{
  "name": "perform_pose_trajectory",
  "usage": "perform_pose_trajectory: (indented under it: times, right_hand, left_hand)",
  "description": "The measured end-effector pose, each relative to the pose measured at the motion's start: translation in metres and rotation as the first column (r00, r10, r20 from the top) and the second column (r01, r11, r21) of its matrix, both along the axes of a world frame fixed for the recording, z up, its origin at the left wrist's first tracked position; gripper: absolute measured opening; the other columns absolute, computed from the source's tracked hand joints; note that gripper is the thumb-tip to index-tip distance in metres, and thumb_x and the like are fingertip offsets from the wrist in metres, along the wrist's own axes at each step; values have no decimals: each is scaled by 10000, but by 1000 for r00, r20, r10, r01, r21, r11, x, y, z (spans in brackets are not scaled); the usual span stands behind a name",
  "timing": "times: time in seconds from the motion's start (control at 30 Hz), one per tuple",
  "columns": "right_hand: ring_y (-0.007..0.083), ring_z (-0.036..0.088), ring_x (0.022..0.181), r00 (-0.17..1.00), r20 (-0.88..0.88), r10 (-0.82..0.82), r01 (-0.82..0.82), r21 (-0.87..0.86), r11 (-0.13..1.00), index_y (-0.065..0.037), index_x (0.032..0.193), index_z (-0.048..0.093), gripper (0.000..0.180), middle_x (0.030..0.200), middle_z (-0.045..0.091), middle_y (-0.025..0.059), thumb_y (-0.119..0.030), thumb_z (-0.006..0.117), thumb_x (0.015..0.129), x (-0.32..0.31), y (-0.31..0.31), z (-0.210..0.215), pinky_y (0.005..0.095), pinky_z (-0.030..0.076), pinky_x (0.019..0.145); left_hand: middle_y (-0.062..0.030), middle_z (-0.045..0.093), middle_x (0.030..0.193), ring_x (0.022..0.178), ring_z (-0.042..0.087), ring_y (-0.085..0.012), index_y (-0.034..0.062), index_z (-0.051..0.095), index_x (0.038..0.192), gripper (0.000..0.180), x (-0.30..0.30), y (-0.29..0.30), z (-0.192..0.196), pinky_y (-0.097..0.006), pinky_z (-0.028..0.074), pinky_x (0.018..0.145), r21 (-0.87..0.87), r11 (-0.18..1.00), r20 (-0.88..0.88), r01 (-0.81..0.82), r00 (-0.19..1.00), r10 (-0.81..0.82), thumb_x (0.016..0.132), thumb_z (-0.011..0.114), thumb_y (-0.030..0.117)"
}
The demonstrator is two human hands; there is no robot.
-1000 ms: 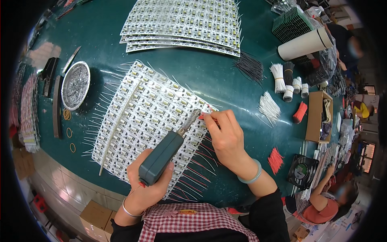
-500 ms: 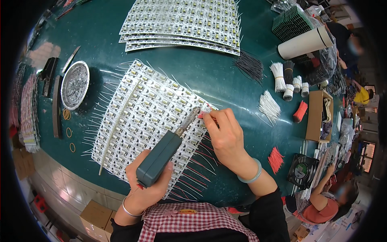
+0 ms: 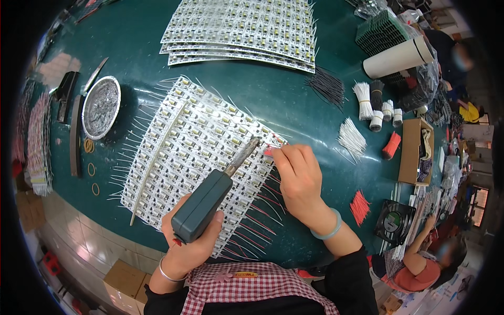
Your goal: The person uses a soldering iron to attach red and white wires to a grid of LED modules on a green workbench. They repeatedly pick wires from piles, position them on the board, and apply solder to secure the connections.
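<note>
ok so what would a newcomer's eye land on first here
Probably the dark green soldering iron in the left hand, in the middle, its tip over the white circuit board near the right hand. Next might be the stack of similar boards at the top. Then the bright red wires on the green table, right of the right wrist.

I take this for an electronics workshop. Through my feed I see a green tabletop carrying stacked circuit boards, bundled white wires, loose red wires and a small fan, with a soldering iron over one board sheet. I also see a co-worker at right and cardboard boxes on a tiled floor.
</note>
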State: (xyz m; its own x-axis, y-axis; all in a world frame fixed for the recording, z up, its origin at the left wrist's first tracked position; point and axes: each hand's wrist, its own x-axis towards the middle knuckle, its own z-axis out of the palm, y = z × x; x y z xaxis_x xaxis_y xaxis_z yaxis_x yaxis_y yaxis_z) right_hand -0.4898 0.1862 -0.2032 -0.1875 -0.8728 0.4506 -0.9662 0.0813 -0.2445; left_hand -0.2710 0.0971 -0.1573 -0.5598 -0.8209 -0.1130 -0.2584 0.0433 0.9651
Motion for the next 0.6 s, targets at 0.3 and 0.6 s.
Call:
perform_pose_trajectory:
  times: [0.3, 0.6]
  right_hand:
    - [281, 592, 870, 996, 74, 57, -58, 14, 998, 62, 1056, 646, 329, 992, 613, 130, -7, 673, 735, 11, 4, -3, 353, 505, 740]
    - [281, 574, 869, 996, 70, 52, -55, 44, 998, 72, 1064, 646, 338, 998, 598, 135, -1, 661, 734, 11, 6, -5, 352, 500, 728]
  left_hand:
    - [-53, 650, 789, 640, 570, -76, -47, 690, 1003, 215, 9, 2, -6, -239, 432, 568, -49, 998, -8, 32, 999, -33, 807, 758, 9]
    - [-47, 636, 742, 619, 565, -71, -26, 679, 933, 148, 13, 5, -7, -240, 430, 556, -18, 998, 64, 64, 996, -62, 814, 754, 20]
